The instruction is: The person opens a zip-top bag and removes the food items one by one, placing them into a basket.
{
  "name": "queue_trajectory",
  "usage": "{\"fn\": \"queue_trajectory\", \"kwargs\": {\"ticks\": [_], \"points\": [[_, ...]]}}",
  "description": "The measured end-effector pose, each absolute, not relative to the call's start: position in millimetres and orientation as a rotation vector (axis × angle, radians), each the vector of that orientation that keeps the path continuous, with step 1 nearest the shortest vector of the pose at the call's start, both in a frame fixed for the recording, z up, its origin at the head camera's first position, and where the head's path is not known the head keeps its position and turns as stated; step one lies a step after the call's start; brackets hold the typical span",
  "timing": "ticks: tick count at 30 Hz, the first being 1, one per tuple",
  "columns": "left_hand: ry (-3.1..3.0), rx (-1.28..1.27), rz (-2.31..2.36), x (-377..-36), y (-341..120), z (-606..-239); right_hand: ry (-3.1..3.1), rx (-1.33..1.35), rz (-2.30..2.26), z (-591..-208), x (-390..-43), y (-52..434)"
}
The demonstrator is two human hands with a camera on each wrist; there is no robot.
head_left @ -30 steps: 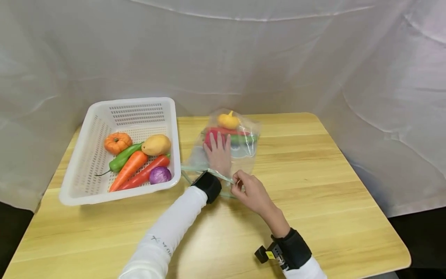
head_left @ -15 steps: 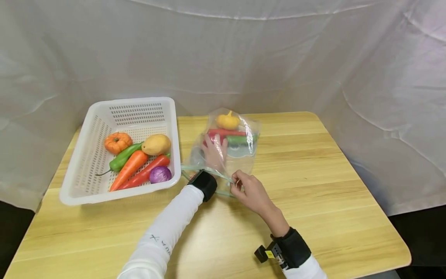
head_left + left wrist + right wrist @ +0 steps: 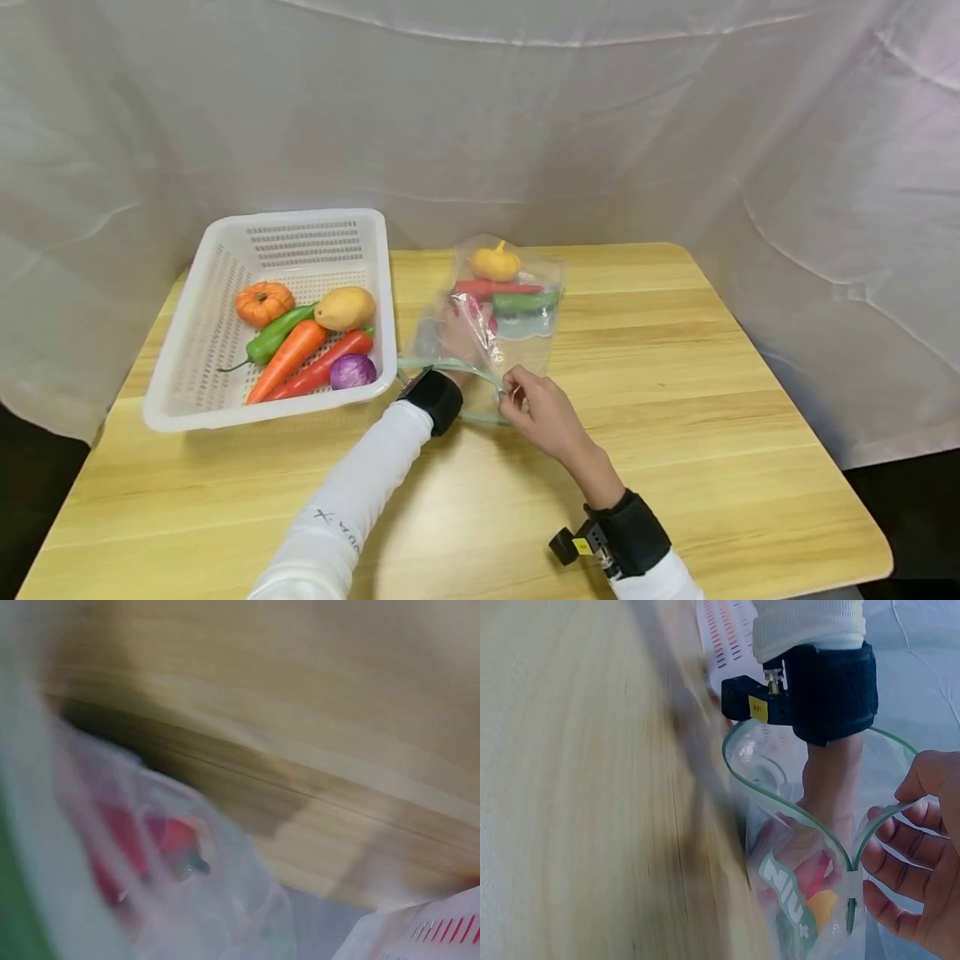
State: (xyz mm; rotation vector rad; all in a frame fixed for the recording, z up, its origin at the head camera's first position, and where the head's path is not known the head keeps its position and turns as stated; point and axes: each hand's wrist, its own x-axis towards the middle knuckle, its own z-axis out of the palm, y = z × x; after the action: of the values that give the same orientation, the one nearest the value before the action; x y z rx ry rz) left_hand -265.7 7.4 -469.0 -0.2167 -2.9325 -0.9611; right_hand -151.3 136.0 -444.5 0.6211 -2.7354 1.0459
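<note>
Left hand (image 3: 459, 333) withdrawing (bag (image 3: 517, 333): "NIU+")

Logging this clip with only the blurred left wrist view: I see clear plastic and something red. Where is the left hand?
Observer: The left hand is inside the clear plastic zip bag, which lies on the wooden table. Whether it grips anything is hidden.
Operator: What holds the bag open?
Observer: The right hand pinches the bag's green zip rim at the mouth.
Operator: What else is in the bag?
Observer: A small yellow pumpkin, a red chilli and a green pepper at the far end.
</note>
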Motion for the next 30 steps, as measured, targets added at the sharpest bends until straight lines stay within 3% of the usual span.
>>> {"fn": "queue_trajectory", "kwargs": {"ticks": [6, 12, 17, 21, 30], "points": [[-2.994, -0.351, -0.387, -253, 7, -471, -2.737, 0.588, 1.052, -446, -152, 135], [-3.074, -0.513, -0.317, -235, 7, -472, -2.716, 0.574, 1.074, -446, -154, 133], [-2.906, -0.840, -0.060, -218, 3, -477, -2.697, 0.551, 1.073, -448, -155, 133], [-2.774, -0.969, -0.225, -202, -2, -476, -2.705, 0.526, 1.071, -450, -156, 133], [-2.758, -0.927, -0.621, -143, -39, -448, -2.686, 0.526, 1.131, -449, -156, 135]]}}
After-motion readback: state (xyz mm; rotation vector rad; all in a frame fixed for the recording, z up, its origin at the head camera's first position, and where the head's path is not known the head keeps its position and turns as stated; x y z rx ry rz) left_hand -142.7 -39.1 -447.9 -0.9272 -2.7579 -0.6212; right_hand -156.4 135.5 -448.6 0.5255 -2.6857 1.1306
